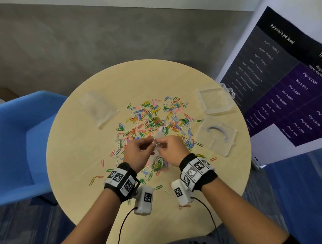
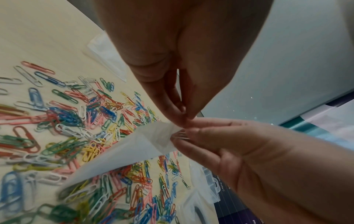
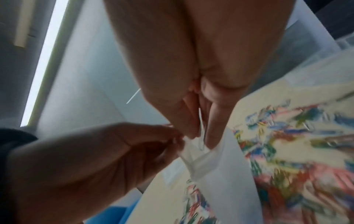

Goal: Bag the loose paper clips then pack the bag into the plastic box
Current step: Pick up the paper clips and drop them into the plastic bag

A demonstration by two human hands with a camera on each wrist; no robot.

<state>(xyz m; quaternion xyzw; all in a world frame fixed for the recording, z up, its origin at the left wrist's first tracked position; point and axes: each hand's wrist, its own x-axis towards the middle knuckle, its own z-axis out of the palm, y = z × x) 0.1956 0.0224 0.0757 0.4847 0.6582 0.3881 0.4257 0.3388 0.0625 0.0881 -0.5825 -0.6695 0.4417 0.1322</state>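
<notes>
A small clear plastic bag is held up over the pile of coloured paper clips on the round table. My left hand pinches the edge of the bag's mouth between thumb and fingers. My right hand meets it at the mouth, pinching a few thin pale paper clips with its fingertips dipped into the opening. The bag hangs down from both hands. The clear plastic box lies open at the table's right.
A stack of spare clear bags lies at the table's back left. The box's other clear half sits nearer on the right. A blue chair stands to the left, and a printed banner to the right. Stray clips lie near the front edge.
</notes>
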